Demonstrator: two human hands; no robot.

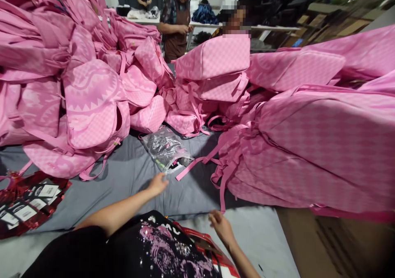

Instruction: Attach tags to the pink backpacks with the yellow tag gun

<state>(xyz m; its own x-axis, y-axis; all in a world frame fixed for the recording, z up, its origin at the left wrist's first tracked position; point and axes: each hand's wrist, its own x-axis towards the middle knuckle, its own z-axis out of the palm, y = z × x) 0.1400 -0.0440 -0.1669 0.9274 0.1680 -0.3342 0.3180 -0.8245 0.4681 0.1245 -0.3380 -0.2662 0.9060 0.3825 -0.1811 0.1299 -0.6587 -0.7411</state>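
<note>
The grey-covered worktop (191,197) carries everything here, and its cloth looks loose, so working with light pressure should keep it from dragging. Heaped on it are pink backpacks (95,101), piled high at the left and back, while a big pink backpack (314,146) fills the right side; a reach between them is best kept low so that nothing topples.

At the left edge lies a shiny red bag (46,212) with black-and-white tags (24,212), best left undisturbed.

The clear plastic bag (165,144) rests flat in the gap between the heaps, small dark and pink items inside. Thin film probably slips and crinkles, so a pinch on a near corner, held level, seems safest.

The left hand (158,183) is partly open with nothing seen in it, its fingertips at the bag's near edge; whether they touch cannot be told. The right hand (221,225) is loosely curled, apparently empty, close to the body, and well placed to steady things.

A loose pink strap (200,160) ends just beside the bag; steering clear of it should avoid a snag.
</note>
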